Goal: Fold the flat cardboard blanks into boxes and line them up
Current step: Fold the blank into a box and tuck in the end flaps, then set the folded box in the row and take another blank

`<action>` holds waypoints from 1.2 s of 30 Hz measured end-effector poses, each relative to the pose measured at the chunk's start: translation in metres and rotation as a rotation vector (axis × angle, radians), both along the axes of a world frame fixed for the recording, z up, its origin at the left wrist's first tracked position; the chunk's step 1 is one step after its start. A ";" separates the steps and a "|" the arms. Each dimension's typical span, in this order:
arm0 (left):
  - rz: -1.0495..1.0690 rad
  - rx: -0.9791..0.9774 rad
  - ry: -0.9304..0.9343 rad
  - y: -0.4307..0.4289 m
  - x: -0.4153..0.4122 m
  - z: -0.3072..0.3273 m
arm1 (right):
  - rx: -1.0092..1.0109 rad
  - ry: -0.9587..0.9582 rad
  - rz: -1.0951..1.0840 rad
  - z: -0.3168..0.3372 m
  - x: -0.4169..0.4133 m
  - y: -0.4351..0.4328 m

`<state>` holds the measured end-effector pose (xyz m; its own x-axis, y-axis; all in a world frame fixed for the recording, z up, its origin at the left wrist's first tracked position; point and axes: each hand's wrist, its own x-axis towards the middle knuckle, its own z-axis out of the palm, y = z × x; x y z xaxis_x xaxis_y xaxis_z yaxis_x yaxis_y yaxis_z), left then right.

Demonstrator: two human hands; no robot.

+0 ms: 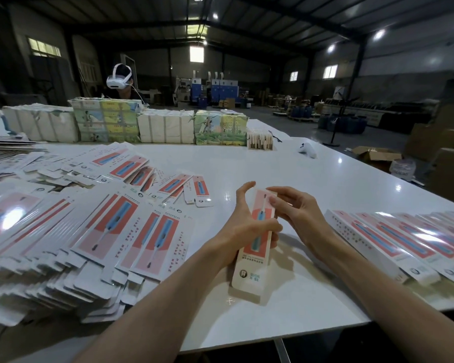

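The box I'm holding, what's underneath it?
The white table lies under the box; the left-hand grip holds it, fingers wrapped behind. The table patch directly beneath is covered.

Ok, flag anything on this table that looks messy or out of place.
The flat blanks on the left lie in a sprawling, slipping heap, a few skewed towards the middle, unlike the boxes lined up on the right. A white controller lies alone farther back.
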<state>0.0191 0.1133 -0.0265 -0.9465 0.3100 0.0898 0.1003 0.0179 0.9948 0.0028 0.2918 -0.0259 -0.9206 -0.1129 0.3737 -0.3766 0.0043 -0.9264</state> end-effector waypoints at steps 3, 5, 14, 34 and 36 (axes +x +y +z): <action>0.019 0.127 -0.174 0.000 -0.003 0.001 | 0.083 0.022 -0.069 -0.001 0.000 -0.005; 0.024 0.280 -0.303 -0.003 -0.006 0.007 | 0.227 0.088 -0.141 0.000 -0.001 -0.008; -0.107 0.656 -0.375 -0.010 0.003 0.018 | 0.658 0.253 -0.140 0.006 0.017 -0.021; 0.135 -0.579 0.394 -0.002 0.001 -0.015 | 1.474 0.050 -0.788 0.003 0.077 0.068; 0.126 -0.610 0.375 -0.002 0.002 -0.016 | 1.481 0.044 -0.821 0.003 0.080 0.076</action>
<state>0.0216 0.1108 -0.0425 -0.9178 0.2988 0.2614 0.3932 0.5925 0.7031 0.0831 0.3674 -0.0231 -0.9026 0.1039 0.4178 0.1422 0.9879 0.0616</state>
